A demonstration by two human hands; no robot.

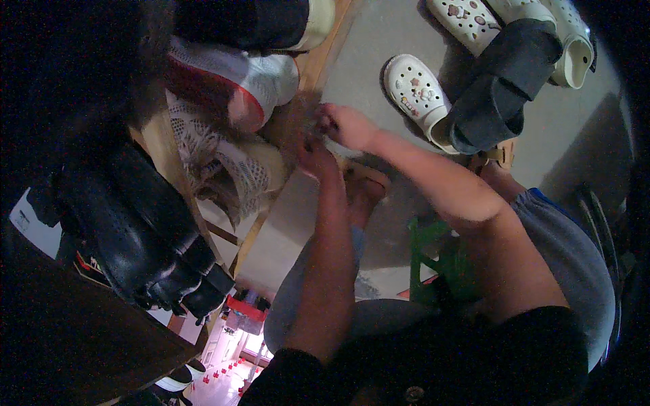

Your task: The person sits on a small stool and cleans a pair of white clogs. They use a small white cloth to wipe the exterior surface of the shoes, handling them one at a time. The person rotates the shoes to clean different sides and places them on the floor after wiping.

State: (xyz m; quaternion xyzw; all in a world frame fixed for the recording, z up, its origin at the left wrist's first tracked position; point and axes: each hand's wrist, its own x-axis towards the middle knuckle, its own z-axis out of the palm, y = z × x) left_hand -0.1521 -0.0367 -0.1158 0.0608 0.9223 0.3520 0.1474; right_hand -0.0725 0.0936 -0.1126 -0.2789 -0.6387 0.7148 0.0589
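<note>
My left hand (pixel 316 158) and my right hand (pixel 351 127) are close together beside the wooden edge of a shoe rack (pixel 332 48). The fingers of both are curled and blurred in shadow, so I cannot tell whether they hold something. Left of them, on the rack, lie a beige patterned shoe (pixel 246 167) and a white sneaker with a red sole edge (pixel 254 83). Above these rests a dark shoe with a cream sole (pixel 320 23). To the right on the floor sits a white clog with charms (pixel 414 91).
Dark slides (pixel 508 91) overlap the clogs, with another charm-covered clog (pixel 464 23) and a plain white clog (pixel 574 56) beyond. Black leather boots (pixel 137 218) stand on the rack at left. A green stool (pixel 436 259) is beneath me. My sandalled foot (pixel 368 190) is below my hands.
</note>
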